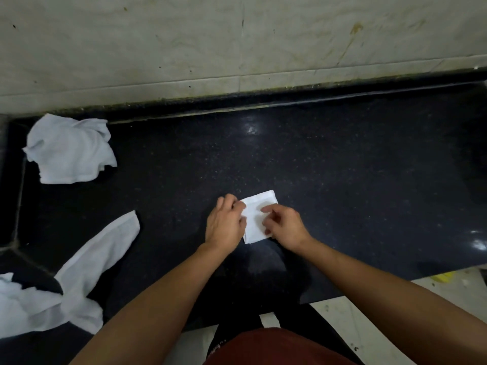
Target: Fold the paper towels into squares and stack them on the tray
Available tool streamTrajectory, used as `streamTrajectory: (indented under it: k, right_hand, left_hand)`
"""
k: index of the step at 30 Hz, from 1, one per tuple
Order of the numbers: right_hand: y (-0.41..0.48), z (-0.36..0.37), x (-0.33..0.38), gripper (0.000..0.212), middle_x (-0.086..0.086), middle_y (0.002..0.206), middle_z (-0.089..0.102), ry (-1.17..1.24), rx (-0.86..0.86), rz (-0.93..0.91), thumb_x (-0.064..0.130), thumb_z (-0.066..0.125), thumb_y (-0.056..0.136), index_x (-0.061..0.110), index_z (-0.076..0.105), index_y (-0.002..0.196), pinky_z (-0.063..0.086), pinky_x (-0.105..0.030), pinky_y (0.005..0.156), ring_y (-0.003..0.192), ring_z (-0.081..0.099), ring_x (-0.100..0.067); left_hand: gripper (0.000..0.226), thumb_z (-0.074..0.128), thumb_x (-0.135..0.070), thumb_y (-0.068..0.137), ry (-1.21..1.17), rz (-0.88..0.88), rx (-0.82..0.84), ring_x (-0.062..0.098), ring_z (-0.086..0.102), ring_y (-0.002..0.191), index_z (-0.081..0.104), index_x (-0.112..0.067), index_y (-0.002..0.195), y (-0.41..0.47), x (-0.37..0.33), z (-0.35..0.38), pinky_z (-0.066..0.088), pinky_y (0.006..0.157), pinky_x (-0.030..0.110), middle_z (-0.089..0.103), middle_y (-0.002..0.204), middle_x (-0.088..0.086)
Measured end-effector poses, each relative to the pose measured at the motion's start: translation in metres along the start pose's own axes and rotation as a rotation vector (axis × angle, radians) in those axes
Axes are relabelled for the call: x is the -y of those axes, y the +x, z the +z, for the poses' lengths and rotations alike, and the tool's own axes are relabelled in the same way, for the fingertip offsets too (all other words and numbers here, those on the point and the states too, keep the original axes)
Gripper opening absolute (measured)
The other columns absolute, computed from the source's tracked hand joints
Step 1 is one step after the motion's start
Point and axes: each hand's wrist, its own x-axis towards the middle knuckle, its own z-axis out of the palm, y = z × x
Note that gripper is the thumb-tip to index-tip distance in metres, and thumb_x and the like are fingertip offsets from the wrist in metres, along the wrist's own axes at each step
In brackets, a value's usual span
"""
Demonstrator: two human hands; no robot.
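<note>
A small folded paper towel lies flat on the dark surface a little below the middle of the frame, directly between the two hands. The left hand curls its fingers and thumb over the towel's left edge, gripping it there, likely to pin the layers so they do not slide. The right hand covers the lower right part with bent fingers and pinches the paper; the blur makes it hard to say whether it is lifting a flap or pressing a crease. The towel already looks close to square, so I judge this to be a late fold. At the upper left sits a crumpled towel, and a long towel sprawls at the lower left, both well apart from the hands. No tray is in view.
</note>
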Motion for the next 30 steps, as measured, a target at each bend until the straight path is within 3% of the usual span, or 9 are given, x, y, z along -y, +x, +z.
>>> streamTrajectory:
  k: [2, 5, 7, 10, 13, 15, 18, 23, 30]
  right_hand:
    - [0.012, 0.001, 0.004, 0.029, -0.010, 0.082, 0.068, 0.377, -0.027, 0.245, 0.000, 0.058, 0.091, 0.002, 0.058, 0.120, 0.054, -0.024, 0.055, 0.062, 0.067, -0.016]
    - [0.029, -0.009, 0.003, 0.026, -0.012, 0.081, 0.069, 0.554, -0.132, 0.415, 0.000, 0.060, 0.090, 0.001, 0.059, 0.116, 0.056, -0.025, 0.055, 0.060, 0.068, -0.016]
    - [0.034, -0.015, 0.002, 0.029, -0.009, 0.082, 0.071, 0.330, -0.169, 0.370, 0.005, 0.062, 0.089, 0.003, 0.061, 0.118, 0.058, -0.030, 0.065, 0.066, 0.068, -0.018]
    - [0.037, -0.018, 0.015, 0.028, -0.003, 0.105, 0.068, -0.358, -0.166, 0.026, 0.019, 0.062, 0.089, 0.015, 0.064, 0.117, 0.052, -0.032, 0.082, 0.093, 0.063, -0.020]
    - [0.048, -0.012, 0.040, 0.040, 0.001, 0.126, 0.054, -0.784, 0.076, -0.265, 0.029, 0.063, 0.088, 0.024, 0.056, 0.127, 0.045, -0.037, 0.090, 0.117, 0.048, -0.021]
    - [0.058, -0.004, 0.051, 0.049, -0.001, 0.129, 0.052, -1.007, 0.231, -0.316, 0.032, 0.064, 0.086, 0.024, 0.050, 0.132, 0.041, -0.038, 0.095, 0.120, 0.046, -0.023]
    - [0.068, 0.000, 0.060, 0.038, -0.004, 0.117, 0.062, -1.144, 0.324, -0.252, 0.031, 0.060, 0.088, 0.022, 0.052, 0.124, 0.038, -0.041, 0.097, 0.109, 0.056, -0.025]
    - [0.063, -0.001, 0.057, 0.019, -0.001, 0.095, 0.060, -0.960, 0.396, -0.122, 0.029, 0.066, 0.083, 0.021, 0.062, 0.100, 0.041, -0.030, 0.069, 0.087, 0.058, -0.022]
    - [0.026, -0.059, 0.037, 0.020, 0.005, 0.081, 0.059, -0.534, 0.259, -0.091, 0.022, 0.075, 0.075, 0.021, 0.055, 0.081, 0.042, -0.028, 0.059, 0.078, 0.057, -0.016]
  left_hand:
    - [0.032, 0.056, -0.033, 0.090, 0.103, 0.081, 0.077, 0.021, 0.042, 0.113, 0.059, -0.019, 0.119, -0.007, 0.005, 0.003, 0.042, 0.090, 0.033, 0.045, 0.127, -0.002]
    - [0.037, 0.055, -0.036, 0.091, 0.129, 0.085, 0.093, 0.022, 0.040, 0.118, 0.057, -0.021, 0.125, -0.010, 0.013, 0.005, 0.038, 0.096, 0.035, 0.042, 0.136, -0.002]
    - [0.038, 0.056, -0.035, 0.091, 0.124, 0.100, 0.100, 0.021, 0.038, 0.120, 0.056, -0.021, 0.126, -0.009, 0.014, 0.004, 0.037, 0.097, 0.035, 0.041, 0.139, -0.003]
    - [0.038, 0.057, -0.032, 0.090, 0.071, 0.098, 0.077, 0.020, 0.038, 0.121, 0.056, -0.019, 0.126, -0.011, 0.017, 0.001, 0.037, 0.098, 0.033, 0.040, 0.139, -0.002]
    - [0.036, 0.058, -0.027, 0.090, 0.009, 0.034, 0.005, 0.021, 0.040, 0.121, 0.057, -0.017, 0.125, -0.016, 0.030, -0.004, 0.036, 0.099, 0.033, 0.043, 0.136, 0.001]
    - [0.034, 0.058, -0.025, 0.091, -0.003, -0.004, -0.023, 0.021, 0.042, 0.120, 0.059, -0.016, 0.123, -0.020, 0.041, -0.009, 0.037, 0.099, 0.033, 0.044, 0.135, 0.002]
    - [0.032, 0.059, -0.023, 0.090, -0.003, -0.047, -0.041, 0.022, 0.044, 0.117, 0.060, -0.014, 0.121, -0.026, 0.057, -0.017, 0.038, 0.099, 0.033, 0.047, 0.131, 0.003]
    - [0.031, 0.058, -0.024, 0.090, 0.043, -0.100, -0.006, 0.021, 0.045, 0.115, 0.060, -0.017, 0.121, -0.036, 0.074, -0.027, 0.040, 0.099, 0.033, 0.049, 0.125, 0.001]
    - [0.027, 0.056, -0.023, 0.091, 0.065, -0.073, 0.021, 0.020, 0.051, 0.107, 0.059, -0.018, 0.118, -0.027, 0.044, -0.047, 0.045, 0.089, 0.033, 0.055, 0.116, 0.001]
